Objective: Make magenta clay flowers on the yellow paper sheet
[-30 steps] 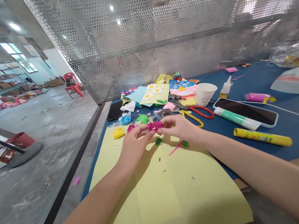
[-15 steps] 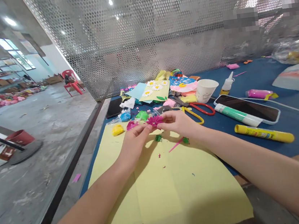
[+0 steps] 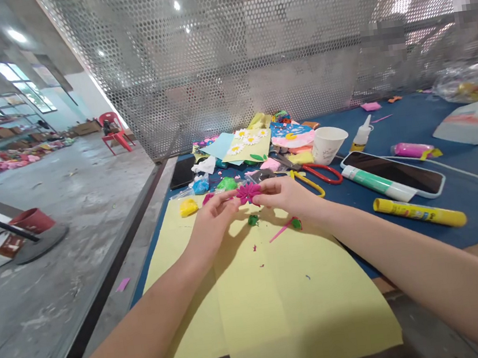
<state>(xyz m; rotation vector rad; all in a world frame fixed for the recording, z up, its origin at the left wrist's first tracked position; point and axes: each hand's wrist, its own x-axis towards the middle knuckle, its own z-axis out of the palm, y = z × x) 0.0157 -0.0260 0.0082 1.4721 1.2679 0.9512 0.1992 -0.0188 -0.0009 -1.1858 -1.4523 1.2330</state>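
A magenta flower with many narrow petals is pinched between my two hands, raised a little over the yellow paper. My left hand grips its left edge with thumb and fingers. On its right edge, my right hand pinches the petals. Below the flower a small green lump lies on the paper. Close to my right wrist are a thin pink stick and a green piece. Yellow clay, green clay and blue clay sit beyond my left hand.
Scissors with red and yellow handles lie behind my right hand, beside a paper cup. Rightward are a glue bottle, a phone, a green-and-white tube and a yellow glue stick. A perforated metal panel stands behind.
The magenta flower has tilted, so its petals now face me more fully. Both hands keep hold of it, with my left fingers shifted slightly.
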